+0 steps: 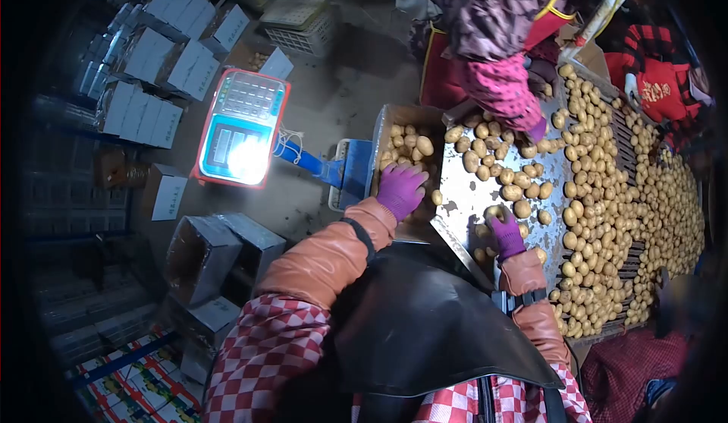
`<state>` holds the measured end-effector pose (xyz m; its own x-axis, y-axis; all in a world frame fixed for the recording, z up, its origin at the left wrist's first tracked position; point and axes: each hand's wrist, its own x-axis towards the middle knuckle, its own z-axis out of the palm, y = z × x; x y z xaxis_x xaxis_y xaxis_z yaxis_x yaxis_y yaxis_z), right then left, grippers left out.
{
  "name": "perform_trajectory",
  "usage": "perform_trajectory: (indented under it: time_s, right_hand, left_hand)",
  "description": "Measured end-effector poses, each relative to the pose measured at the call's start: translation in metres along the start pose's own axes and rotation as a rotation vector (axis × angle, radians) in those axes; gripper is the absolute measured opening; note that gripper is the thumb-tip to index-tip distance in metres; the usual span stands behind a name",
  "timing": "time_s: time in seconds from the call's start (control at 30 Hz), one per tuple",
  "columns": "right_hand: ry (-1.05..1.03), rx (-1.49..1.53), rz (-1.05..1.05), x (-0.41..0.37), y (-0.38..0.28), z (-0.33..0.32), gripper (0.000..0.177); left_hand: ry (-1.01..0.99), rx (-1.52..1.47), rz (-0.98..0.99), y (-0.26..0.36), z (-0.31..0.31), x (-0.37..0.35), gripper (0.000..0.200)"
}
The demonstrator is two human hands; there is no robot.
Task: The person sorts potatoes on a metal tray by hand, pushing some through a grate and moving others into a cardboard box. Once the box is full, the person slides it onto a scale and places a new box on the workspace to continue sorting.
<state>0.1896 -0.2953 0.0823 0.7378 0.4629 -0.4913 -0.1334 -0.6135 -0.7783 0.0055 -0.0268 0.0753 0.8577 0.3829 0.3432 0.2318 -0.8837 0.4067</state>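
Observation:
My left hand (pixel 402 189), in a purple glove, reaches into a cardboard box (pixel 377 138) holding potatoes (pixel 410 141). Its fingers are spread over the potatoes, and whatever lies under the palm is hidden. On the metal sorting tray (pixel 455 184), my right hand (pixel 506 233), gloved in purple too, has its fingers closed around a potato (pixel 494 212). More loose potatoes (pixel 513 192) lie close to that hand on the tray.
A digital scale display (pixel 239 131) on a blue post stands left of the box. Across the tray, a co-worker's gloved hand (pixel 538 131) is among potatoes. A slatted table heaped with potatoes (pixel 599 210) extends right. Stacked cartons (pixel 152 55) and open boxes (pixel 199 260) stand left.

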Motion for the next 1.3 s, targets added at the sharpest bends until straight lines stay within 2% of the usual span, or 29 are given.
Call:
perform_trajectory:
  time_s: [0.07, 0.13, 0.23, 0.27, 0.3, 0.33, 0.4, 0.47, 0.53, 0.57, 0.63, 0.67, 0.73, 0.77, 0.83, 0.87, 0.9, 0.97, 1.0, 1.03, 1.1, 1.17, 1.23, 1.3]
  right_hand:
    - [-0.129, 0.13, -0.027, 0.017, -0.03, 0.026, 0.067]
    - [-0.131, 0.184, -0.256, 0.038, -0.036, 0.047, 0.059]
    - [0.146, 0.194, -0.248, 0.07, -0.035, 0.021, 0.056]
    - [0.243, 0.184, -0.233, 0.075, -0.039, 0.011, 0.056]
    - [0.365, -0.002, -0.271, 0.078, -0.033, -0.01, 0.057]
    - [0.497, -0.19, -0.287, 0.082, -0.025, -0.03, 0.058]
    - [0.477, -0.334, 0.05, 0.085, -0.001, -0.048, 0.063]
    - [0.401, -0.27, 0.195, 0.049, -0.043, -0.017, 0.065]
    - [0.429, -0.824, -0.124, 0.04, -0.005, 0.018, 0.072]
    - [0.399, -0.821, -0.125, 0.014, -0.028, 0.031, 0.072]
    - [0.415, -0.696, -0.414, -0.008, -0.025, 0.039, 0.06]
    - [0.363, -0.436, -0.371, -0.021, -0.026, 0.043, 0.056]
    - [0.263, 0.073, -0.262, -0.054, -0.05, 0.043, 0.049]
    - [0.208, 0.011, -0.288, -0.073, -0.057, 0.041, 0.04]
    - [-0.141, 0.215, -0.141, -0.114, -0.067, 0.047, 0.038]
    - [-0.294, 0.079, -0.214, -0.125, -0.065, 0.05, 0.04]
    - [-0.465, 0.083, -0.174, -0.132, -0.06, 0.054, 0.043]
    - [-0.61, -0.124, -0.058, -0.135, -0.02, 0.075, 0.051]
    - [-0.475, 0.008, 0.158, -0.141, -0.019, 0.087, 0.058]
    - [-0.353, -0.015, 0.222, -0.137, 0.005, 0.099, 0.064]
    - [-0.216, -0.066, 0.151, -0.119, 0.038, 0.111, 0.063]
    - [-0.031, -0.262, 0.0, -0.099, 0.043, 0.135, 0.058]
    - [0.054, -0.402, -0.067, -0.085, 0.041, 0.156, 0.058]
    - [0.105, -0.507, -0.106, -0.074, 0.041, 0.17, 0.058]
  left_hand:
    - [-0.133, -0.065, -0.128, -0.021, -0.012, -0.019, 0.039]
    - [-0.286, -0.106, -0.251, -0.048, -0.018, -0.035, 0.041]
    - [-0.206, 0.014, -0.303, -0.08, -0.033, -0.053, 0.039]
    - [-0.128, -0.062, -0.275, -0.096, -0.035, -0.063, 0.036]
    - [-0.054, -0.153, -0.234, -0.112, -0.032, -0.069, 0.033]
    - [-0.08, -0.142, -0.271, -0.114, -0.04, -0.071, 0.032]
    - [-0.147, -0.181, -0.369, -0.124, -0.041, -0.093, 0.036]
    - [-0.22, -0.22, -0.512, -0.143, -0.019, -0.116, 0.046]
    - [-0.268, -0.18, -0.666, -0.148, -0.01, -0.127, 0.058]
    - [-0.317, -0.175, -0.719, -0.144, -0.01, -0.125, 0.064]
    - [-0.412, -0.159, -0.836, -0.129, -0.007, -0.114, 0.076]
    - [-0.393, -0.231, -0.849, -0.129, 0.01, -0.121, 0.084]
    - [-0.588, -0.134, -0.917, -0.108, 0.024, -0.106, 0.084]
    - [-0.687, -0.088, -0.948, -0.097, 0.03, -0.095, 0.084]
    - [-0.736, 0.019, -0.984, -0.098, 0.048, -0.084, 0.067]
    - [-0.724, 0.05, -0.987, -0.113, 0.062, -0.088, 0.062]
    - [-0.707, 0.082, -0.988, -0.126, 0.074, -0.092, 0.057]
    - [-0.752, 0.122, -0.914, -0.133, 0.051, -0.073, 0.046]
    - [-0.732, 0.168, -0.915, -0.15, 0.052, -0.08, 0.044]
    - [-0.71, 0.214, -0.911, -0.168, 0.051, -0.084, 0.042]
    - [-0.669, 0.161, -0.842, -0.202, 0.047, -0.084, 0.041]
    - [-0.67, 0.128, -0.804, -0.216, 0.039, -0.081, 0.04]
    - [-0.702, 0.133, -0.784, -0.226, 0.024, -0.075, 0.04]
    - [-0.565, 0.157, -0.693, -0.22, 0.018, -0.086, 0.04]
